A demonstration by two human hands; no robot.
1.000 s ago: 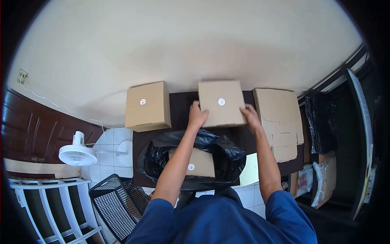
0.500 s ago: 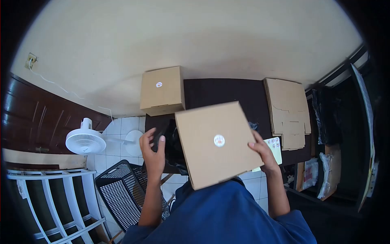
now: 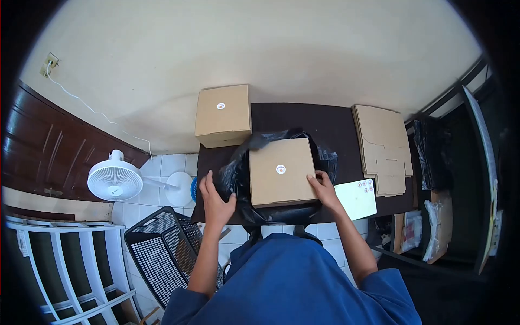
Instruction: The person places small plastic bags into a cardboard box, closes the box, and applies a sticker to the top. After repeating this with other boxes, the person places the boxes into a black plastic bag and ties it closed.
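Note:
A closed brown cardboard box [image 3: 283, 187] with a round sticker on its lid lies in the mouth of a black plastic bag [image 3: 279, 215] on the dark table. My right hand [image 3: 326, 192] grips the box's right side, thumb on the lid and fingers down along the edge. On the other side, my left hand [image 3: 218, 208] is open with thumb and fingers apart, right at the bag's left edge. Bag film rises behind the box and spreads out to both sides of it. The box's underside is hidden.
Another stickered box [image 3: 223, 111] stands at the table's back left. Flat cardboard blanks [image 3: 382, 146] are stacked at the right, near a pale sticker sheet [image 3: 357, 200]. A black crate [image 3: 157, 254] and a white fan [image 3: 115, 179] stand on the left.
The box has moved down and away from my body, onto the black bag, and now lies straighter. My right hand went with it. My left hand's fingers have spread beside the bag.

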